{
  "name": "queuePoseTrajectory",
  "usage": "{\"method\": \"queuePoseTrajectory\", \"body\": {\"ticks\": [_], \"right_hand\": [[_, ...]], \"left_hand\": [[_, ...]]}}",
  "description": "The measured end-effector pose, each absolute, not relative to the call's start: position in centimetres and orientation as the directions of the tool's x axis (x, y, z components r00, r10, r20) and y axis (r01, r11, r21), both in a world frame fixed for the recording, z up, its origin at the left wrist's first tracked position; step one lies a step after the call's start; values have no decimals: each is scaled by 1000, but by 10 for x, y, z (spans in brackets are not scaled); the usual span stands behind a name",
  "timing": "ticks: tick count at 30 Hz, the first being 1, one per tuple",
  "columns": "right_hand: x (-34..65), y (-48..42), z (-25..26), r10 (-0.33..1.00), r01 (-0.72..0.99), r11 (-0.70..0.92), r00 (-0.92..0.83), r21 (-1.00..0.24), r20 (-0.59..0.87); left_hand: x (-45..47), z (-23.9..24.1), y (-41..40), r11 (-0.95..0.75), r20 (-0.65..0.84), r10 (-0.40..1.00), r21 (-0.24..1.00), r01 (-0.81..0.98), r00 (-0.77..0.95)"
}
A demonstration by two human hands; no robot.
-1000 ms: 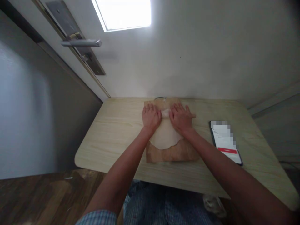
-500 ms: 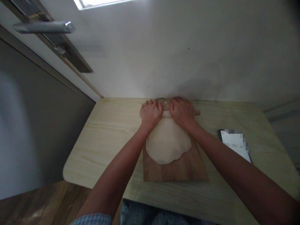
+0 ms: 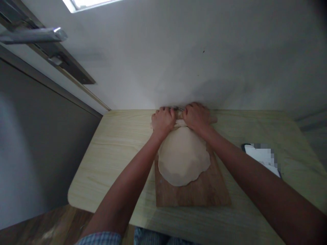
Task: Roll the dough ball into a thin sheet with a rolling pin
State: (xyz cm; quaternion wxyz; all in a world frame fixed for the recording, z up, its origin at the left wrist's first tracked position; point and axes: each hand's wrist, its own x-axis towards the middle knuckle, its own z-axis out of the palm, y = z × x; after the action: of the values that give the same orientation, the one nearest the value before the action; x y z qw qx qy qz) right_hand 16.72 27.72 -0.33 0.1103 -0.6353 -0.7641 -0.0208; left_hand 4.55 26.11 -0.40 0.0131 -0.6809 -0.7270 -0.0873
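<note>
A flat, roughly round sheet of dough [image 3: 183,156] lies on a brown wooden board [image 3: 192,195]. At the far edge of the dough, a pale rolling pin [image 3: 181,123] lies crosswise under both hands. My left hand [image 3: 164,121] is wrapped over the pin's left part, with the fingers curled down on its far side. Over the right part, my right hand [image 3: 196,117] grips the pin in the same way, and the pin's end sticks out beyond it. A metal ring-like handle partly shows behind the pin, between the hands.
The board rests on a light wood table [image 3: 117,153] that meets a pale wall [image 3: 153,61] at the back. Right of my right forearm lies a phone [image 3: 258,154] with a lit screen. A metal door handle [image 3: 33,35] is at the upper left.
The camera view has shifted slightly. The rolling pin sits farther toward the board's far end, past the dough's edge, and more of the dough is uncovered. Both hands stay on the pin.
</note>
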Motion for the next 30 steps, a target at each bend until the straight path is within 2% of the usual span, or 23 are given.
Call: {"method": "queuePoseTrajectory", "body": {"ticks": [7,12,19,30], "right_hand": [[170,259,-2,959,976,194,-167,-101,228],[172,245,-6,941,967,242,-216,-74,262],[177,225,-10,916,950,298,-258,-89,308],[188,193,-21,894,924,343,-268,-166,359]], "left_hand": [[48,-10,243,45,175,982,111,993,-65],[51,-14,226,31,276,960,59,998,-47],[53,-13,205,-31,355,935,61,998,7],[55,-11,170,-78,316,947,58,995,56]]}}
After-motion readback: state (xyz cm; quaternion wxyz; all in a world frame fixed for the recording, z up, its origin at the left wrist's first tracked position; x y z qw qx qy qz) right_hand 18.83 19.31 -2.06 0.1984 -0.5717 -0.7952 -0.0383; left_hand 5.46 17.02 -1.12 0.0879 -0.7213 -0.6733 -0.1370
